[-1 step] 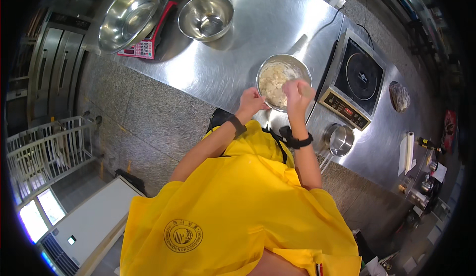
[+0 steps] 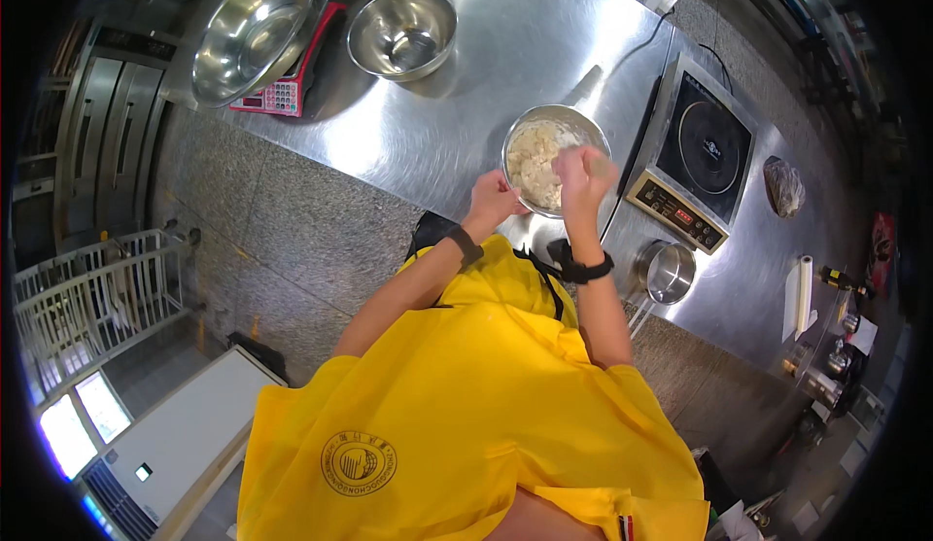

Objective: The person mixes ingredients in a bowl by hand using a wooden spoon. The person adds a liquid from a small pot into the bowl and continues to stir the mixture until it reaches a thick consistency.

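Note:
A steel mixing bowl [image 2: 509, 142] stands near the table's front edge, with pale, lumpy, floury dough [image 2: 533, 164] inside. My left hand [image 2: 496, 199] pinches the bowl's rim at its near left side. Over the near right part of the bowl, my right hand [image 2: 581, 177] is closed in a fist around a stick-like tool [image 2: 604, 169]. Only its round, light-brown end shows above the fist; the fist hides the rest.
An induction cooker [image 2: 692, 152] lies right of the bowl, with a small steel saucepan [image 2: 671, 275] nearer me. Far left are a steel bowl [image 2: 403, 35], a red scale [image 2: 282, 97] and a large basin [image 2: 255, 31] on it. A plastic-wrapped bundle [image 2: 783, 187] sits far right.
My right fist has shifted very slightly over the dough. My left hand keeps its place on the rim.

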Demonstrator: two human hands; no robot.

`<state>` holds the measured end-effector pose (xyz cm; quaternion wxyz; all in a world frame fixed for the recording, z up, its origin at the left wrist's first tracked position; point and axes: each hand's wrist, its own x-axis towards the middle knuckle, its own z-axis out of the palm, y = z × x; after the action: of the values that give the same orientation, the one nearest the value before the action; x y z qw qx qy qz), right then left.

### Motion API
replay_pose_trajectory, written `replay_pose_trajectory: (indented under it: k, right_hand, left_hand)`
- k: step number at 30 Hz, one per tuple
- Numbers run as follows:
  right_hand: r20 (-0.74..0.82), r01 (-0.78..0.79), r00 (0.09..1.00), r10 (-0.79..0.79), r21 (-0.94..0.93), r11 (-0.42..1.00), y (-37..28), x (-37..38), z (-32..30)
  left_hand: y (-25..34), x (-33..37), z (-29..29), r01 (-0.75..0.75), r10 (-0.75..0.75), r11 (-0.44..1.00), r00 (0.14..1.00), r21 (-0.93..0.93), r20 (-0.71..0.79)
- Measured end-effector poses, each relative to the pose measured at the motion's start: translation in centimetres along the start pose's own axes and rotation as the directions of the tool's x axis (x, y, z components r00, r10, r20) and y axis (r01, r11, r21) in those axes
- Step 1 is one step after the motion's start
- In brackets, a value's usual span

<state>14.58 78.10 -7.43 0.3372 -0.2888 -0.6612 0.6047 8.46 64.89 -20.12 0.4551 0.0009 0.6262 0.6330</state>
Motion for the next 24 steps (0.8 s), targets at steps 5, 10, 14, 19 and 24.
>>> replay_pose_trajectory:
  k: [5, 10, 14, 19, 24]
  right_hand:
    - [-0.135, -0.009, 0.991, 0.013, 0.028, 1.0, 1.9, 5.0, 3.5]
    - [-0.024, -0.041, 0.999, 0.043, 0.062, 0.997, 2.2, 6.9, 3.7]
    - [0.067, -0.014, 0.998, 0.008, 0.089, 0.996, 1.7, 6.3, -1.4]
    - [0.021, 0.043, 0.999, -0.043, -0.007, 0.999, 1.8, 4.1, -5.7]
    - [-0.098, 0.009, 0.995, 0.012, 0.212, 0.977, 1.8, 1.8, -7.5]
  left_hand:
    - [0.2, -0.3, 0.6, -0.049, 0.054, 0.995, 0.997, 0.088, -0.052]
    - [0.1, -0.7, -0.6, -0.016, 0.011, 0.999, 0.99, -0.031, -0.143]
    - [1.5, -1.6, -0.7, -0.001, 0.001, 1.0, 0.986, -0.002, -0.165]
    - [1.7, -1.9, -0.4, 0.009, -0.024, 0.995, 0.989, -0.104, -0.147]
    - [2.3, -2.1, 0.4, 0.049, -0.061, 0.994, 0.992, -0.099, -0.113]
